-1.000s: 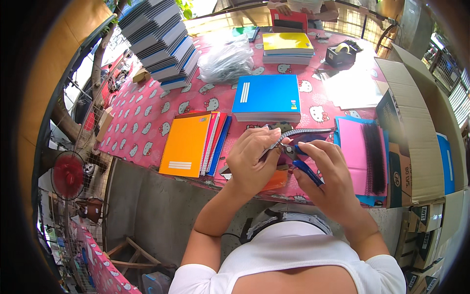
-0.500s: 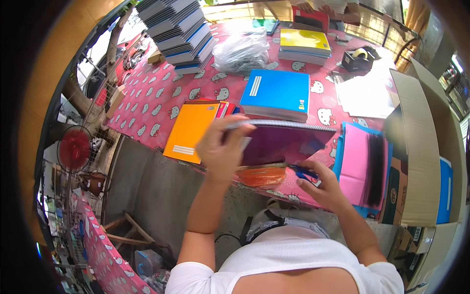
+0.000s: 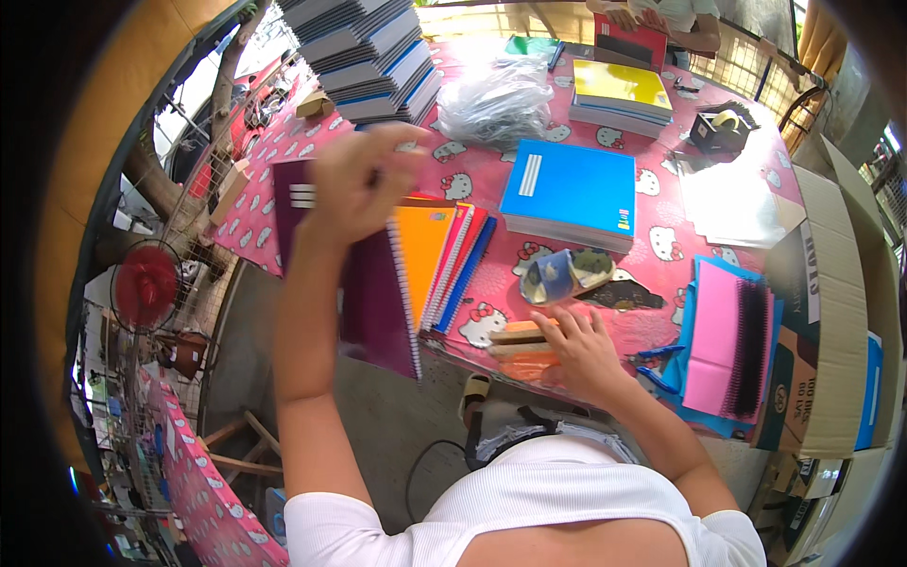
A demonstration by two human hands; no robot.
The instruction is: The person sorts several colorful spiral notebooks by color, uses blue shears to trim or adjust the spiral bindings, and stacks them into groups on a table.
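Observation:
My left hand [image 3: 364, 184], slightly blurred, is raised over the upper part of a dark purple spiral notebook [image 3: 378, 302], thumb and fingers apart. The notebook lies tilted over an orange spiral notebook [image 3: 420, 236] and overhangs the table's front edge. Red and blue spiral notebooks [image 3: 463, 274] fan out beside it. My right hand [image 3: 581, 345] lies with fingers spread at a flat orange object with a tan strip [image 3: 524, 357]. To its right, blue-handled pliers [image 3: 659, 369] rest by pink sheets [image 3: 723, 345] with black spiral coils [image 3: 749, 350] on top.
A blue notebook stack [image 3: 567, 194] stands mid-table, with a patterned blue-and-green object [image 3: 562, 274] before it. Farther back are a tall book stack [image 3: 368, 66], plastic bags [image 3: 496, 99], yellow notebooks [image 3: 619, 90] and a tape dispenser [image 3: 723, 128]. Another person's hands [image 3: 633, 17] hold a red notebook. Cardboard box [image 3: 831, 312] at right.
The purple notebook has moved left from in front of me onto the orange one. My left hand has risen leftward. My right hand has let go of the pliers and shifted left.

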